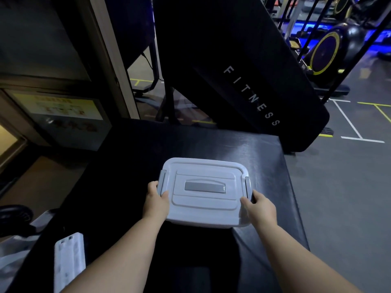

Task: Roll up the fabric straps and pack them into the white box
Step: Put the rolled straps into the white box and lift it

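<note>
Nearest, at the lower left, a flat white ribbed piece (69,261) lies by the table's edge. Whether it is one of the straps I cannot tell, and no straps show plainly anywhere.

Past it, both forearms reach out to the box (203,212). The left hand (156,205) grips the near left corner, thumb on top and the other fingers (152,185) curled round the side by the grey left latch (162,180). The right hand (262,208) does the same at the near right corner, beside the right latch (248,183). Both hands are closed on the box and hold nothing else.

The box sits at the front middle of the dark table (211,142), with its lid (205,172) on and a grey handle (204,186) lying flat in the centre. Both latches look down, though I can't be sure.

It looks like thin, stiff plastic, so probably light, smooth and a little slippery. The side walls under the rim seem the surest hold, with the handle for one-handed carrying. To open it, I would lift each latch from its lower edge; the lid may flex. Fabric straps would be limp and prone to unrolling, so each roll needs pinching until it is tucked in.

Behind the table stands a black panel (251,96) lettered FITNESS, with an exercise bike (330,53) beyond
</note>
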### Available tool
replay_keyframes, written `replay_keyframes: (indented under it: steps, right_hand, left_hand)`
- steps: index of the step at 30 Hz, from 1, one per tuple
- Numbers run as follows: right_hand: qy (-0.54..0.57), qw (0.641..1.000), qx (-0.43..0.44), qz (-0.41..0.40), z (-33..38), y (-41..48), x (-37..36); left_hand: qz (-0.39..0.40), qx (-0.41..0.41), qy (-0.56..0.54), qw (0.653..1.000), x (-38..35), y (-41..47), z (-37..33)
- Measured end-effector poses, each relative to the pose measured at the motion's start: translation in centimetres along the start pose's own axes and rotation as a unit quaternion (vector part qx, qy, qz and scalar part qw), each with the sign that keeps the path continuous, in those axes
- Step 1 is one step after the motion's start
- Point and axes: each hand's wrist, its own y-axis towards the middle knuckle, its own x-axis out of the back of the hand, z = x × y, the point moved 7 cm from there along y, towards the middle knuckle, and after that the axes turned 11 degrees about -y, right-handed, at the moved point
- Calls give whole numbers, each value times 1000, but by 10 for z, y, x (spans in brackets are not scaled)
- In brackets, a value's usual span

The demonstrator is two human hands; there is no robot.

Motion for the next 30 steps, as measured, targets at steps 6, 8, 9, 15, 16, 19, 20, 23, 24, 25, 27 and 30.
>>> replay_keyframes:
  steps: [6, 8, 9, 15, 16, 19, 20, 23, 24, 25, 27, 30]
  right_hand:
    - [111, 992, 31, 43, -2, -24, -12]
    - [137, 989, 35, 40, 0, -25, -16]
    - [142, 988, 34, 40, 1, -23, -18]
    - [117, 992, 35, 32, -1, -6, -21]
    - [116, 992, 35, 29, -1, -1, -21]
    - [126, 991, 36, 19, 4, 12, -21]
    - [127, 991, 37, 16, 5, 17, -20]
    - [119, 992, 42, 10, 11, 32, -16]
    - [114, 993, 42, 10, 12, 38, -16]
    - [110, 993, 37, 9, 13, 45, -17]
    - [105, 994, 31, 9, 15, 60, -18]
    - [106, 994, 36, 6, 21, 82, -17]
  left_hand:
    - [27, -19, -34, 999, -3, -16, 11]
    - [24, -26, -35, 999, -5, -14, 11]
    - [21, -25, -32, 999, -7, -11, 11]
    - [3, -37, -22, 999, -12, 1, 6]
    - [4, -39, -19, 999, -14, 5, 4]
    - [7, -43, -23, 999, -21, 18, -4]
    - [7, -44, -25, 999, -24, 22, -6]
    - [2, -44, -27, 999, -30, 35, -12]
    - [3, -43, -27, 999, -33, 39, -14]
    - [3, -43, -28, 999, -36, 44, -17]
    - [4, -43, -29, 999, -42, 56, -24]
    - [7, -48, -32, 998, -52, 75, -34]
